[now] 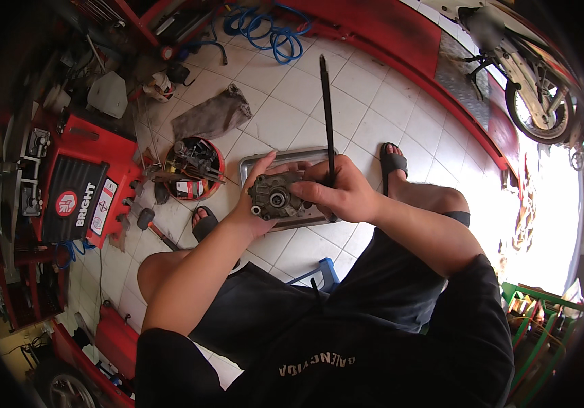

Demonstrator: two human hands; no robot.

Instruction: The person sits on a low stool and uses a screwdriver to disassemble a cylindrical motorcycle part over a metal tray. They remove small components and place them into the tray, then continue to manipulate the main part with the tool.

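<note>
Grey metal part point(275, 197) sits between my hands, above the metal tray point(245, 166): left grip point(244, 213) wrapped around its left side, right grip point(347, 190) clamped on a long black rod point(327, 102), thumb against the part's right edge. Its underside is hidden; my hands and the part cover much of the tray.

Single head-worn wide fisheye, facing steeply down; lap point(264, 306) near, tiled floor point(356, 88) farther below
</note>
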